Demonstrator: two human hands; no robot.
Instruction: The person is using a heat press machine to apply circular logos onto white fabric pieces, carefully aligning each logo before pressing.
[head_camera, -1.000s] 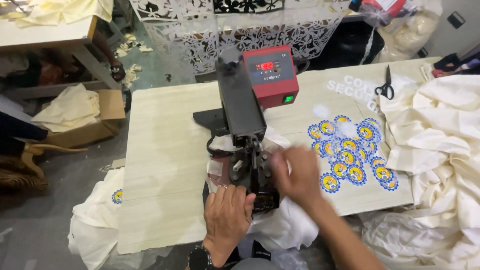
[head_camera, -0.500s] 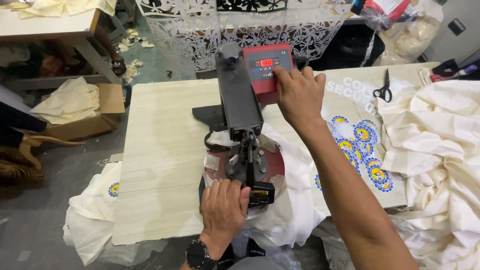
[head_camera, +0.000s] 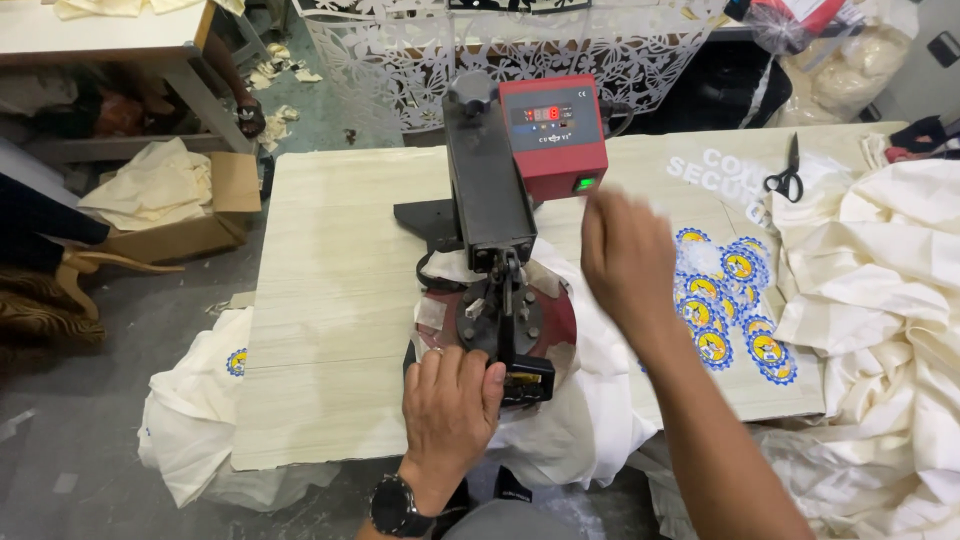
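Down at the near edge of the table, the left hand rests on the front of the heat press, its fingers curled over the press handle and closed around it. A dark watch sits on that wrist. The press is black, with a long arm running away from the person and a red control box at its far end showing a lit display and a small green light. Its round plate lies low over cream cloth, which spreads out from under the plate and hangs off the table's near edge.

Meanwhile the right hand is in the air to the right of the press, between the control box and the stickers. It is blurred, fingers loosely open and pointing away, holding nothing that can be made out. The stickers are round, blue and yellow, lying in a cluster on the table just beside that hand. Farther right, black scissors lie near a large heap of cream fabric. More cream cloth with one blue-and-yellow print hangs off the table's left near corner. On the floor to the left stands a cardboard box with cloth in it.
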